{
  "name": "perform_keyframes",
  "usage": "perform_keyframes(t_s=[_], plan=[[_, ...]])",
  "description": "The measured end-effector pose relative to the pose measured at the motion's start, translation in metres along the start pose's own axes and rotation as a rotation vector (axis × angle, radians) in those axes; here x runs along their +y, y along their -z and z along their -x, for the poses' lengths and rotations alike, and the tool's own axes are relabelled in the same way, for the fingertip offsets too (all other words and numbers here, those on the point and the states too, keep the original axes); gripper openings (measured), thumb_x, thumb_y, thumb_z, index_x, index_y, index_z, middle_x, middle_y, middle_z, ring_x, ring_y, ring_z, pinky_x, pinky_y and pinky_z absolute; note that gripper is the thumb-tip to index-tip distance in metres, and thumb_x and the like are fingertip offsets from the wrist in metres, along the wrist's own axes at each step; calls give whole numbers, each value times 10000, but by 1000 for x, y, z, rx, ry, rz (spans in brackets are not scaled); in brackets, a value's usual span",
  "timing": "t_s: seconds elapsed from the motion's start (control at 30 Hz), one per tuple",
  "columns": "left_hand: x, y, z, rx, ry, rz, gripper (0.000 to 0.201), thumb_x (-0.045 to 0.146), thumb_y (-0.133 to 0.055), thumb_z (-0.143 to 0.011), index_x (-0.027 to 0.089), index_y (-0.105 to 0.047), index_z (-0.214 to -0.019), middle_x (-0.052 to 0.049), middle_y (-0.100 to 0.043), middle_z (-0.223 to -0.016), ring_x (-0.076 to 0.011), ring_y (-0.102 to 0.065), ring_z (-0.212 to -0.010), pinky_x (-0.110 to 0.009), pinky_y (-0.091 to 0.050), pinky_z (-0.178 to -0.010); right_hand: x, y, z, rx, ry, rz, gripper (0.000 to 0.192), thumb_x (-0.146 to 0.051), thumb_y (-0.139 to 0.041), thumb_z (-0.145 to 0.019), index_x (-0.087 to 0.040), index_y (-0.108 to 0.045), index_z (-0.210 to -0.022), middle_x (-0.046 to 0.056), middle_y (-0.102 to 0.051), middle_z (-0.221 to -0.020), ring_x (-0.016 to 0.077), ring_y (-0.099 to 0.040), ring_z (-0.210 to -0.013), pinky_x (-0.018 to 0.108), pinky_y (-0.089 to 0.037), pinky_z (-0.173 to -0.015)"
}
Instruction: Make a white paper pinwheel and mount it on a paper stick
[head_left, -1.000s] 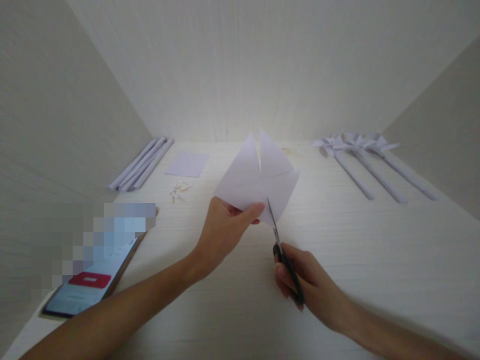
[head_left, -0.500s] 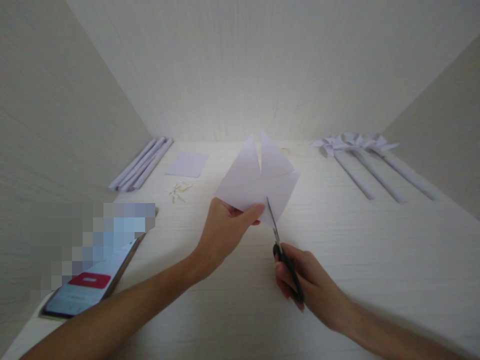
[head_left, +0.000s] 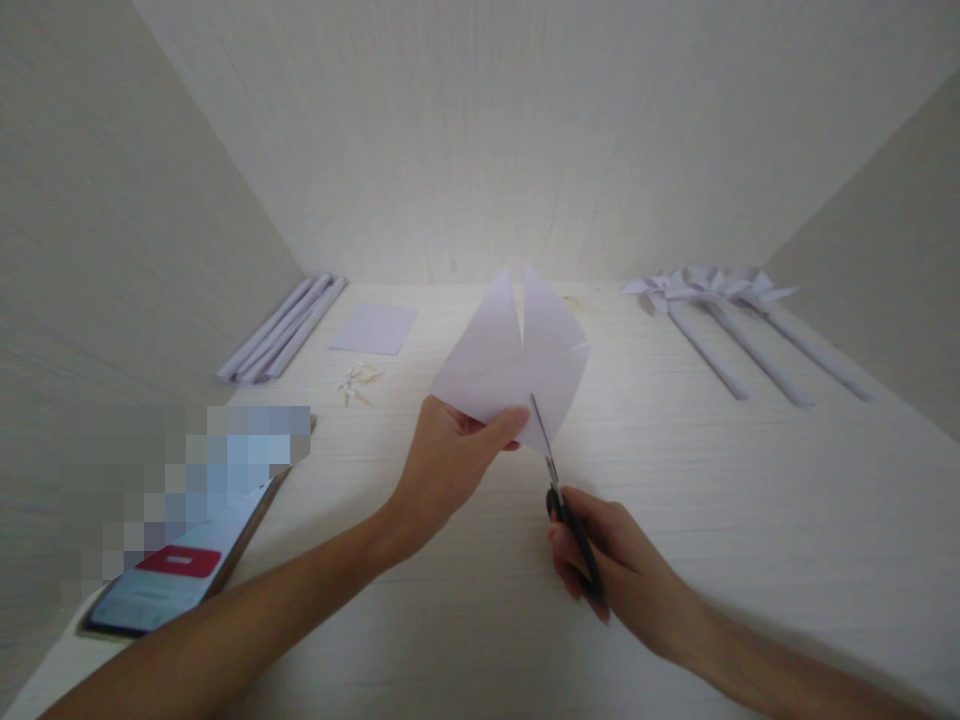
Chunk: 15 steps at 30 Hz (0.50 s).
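My left hand (head_left: 442,465) pinches the lower corner of a white paper square (head_left: 510,365), thumb on the near face, fingers behind, and holds it tilted up above the table (head_left: 675,500), clear of the surface. My right hand (head_left: 615,570) is clenched around the black handles of the scissors (head_left: 559,480); the blades point up and away, and their tips enter the sheet's lower edge just beside my left thumb. One slit already runs down from the top corner toward the middle.

Judgement on handling: the sheet looks thin, light and limp. It should flop or tear if held far from the cut, so a hold close beside the blades, as here, suits it. The cut flaps look easy to crease.

Also on the table: a bundle of rolled paper sticks (head_left: 281,325) far left, a flat paper sheet (head_left: 375,328) beside them, small scraps (head_left: 358,382), a phone (head_left: 180,570) near left, and three finished pinwheels (head_left: 712,295) far right.
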<state>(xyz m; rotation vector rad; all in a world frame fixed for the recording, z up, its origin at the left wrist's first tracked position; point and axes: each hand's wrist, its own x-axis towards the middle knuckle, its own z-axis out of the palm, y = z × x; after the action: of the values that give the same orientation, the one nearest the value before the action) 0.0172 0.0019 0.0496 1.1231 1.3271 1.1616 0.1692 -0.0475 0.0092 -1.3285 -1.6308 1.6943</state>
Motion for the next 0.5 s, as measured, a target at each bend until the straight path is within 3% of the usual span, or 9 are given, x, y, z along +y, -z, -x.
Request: perform_keyframes(t_s=[0.5], plan=[[3, -2, 3, 2, 44, 41, 211, 231, -634, -586, 105, -649, -754, -33, -661, -675, -125, -580, -581, -215, -503, -519, 0, -1, 0, 0, 29, 3, 327, -460, -385, -818, -179, -375, -651, -61, -397, -491, 38, -327, -371, 171, -264, -344]])
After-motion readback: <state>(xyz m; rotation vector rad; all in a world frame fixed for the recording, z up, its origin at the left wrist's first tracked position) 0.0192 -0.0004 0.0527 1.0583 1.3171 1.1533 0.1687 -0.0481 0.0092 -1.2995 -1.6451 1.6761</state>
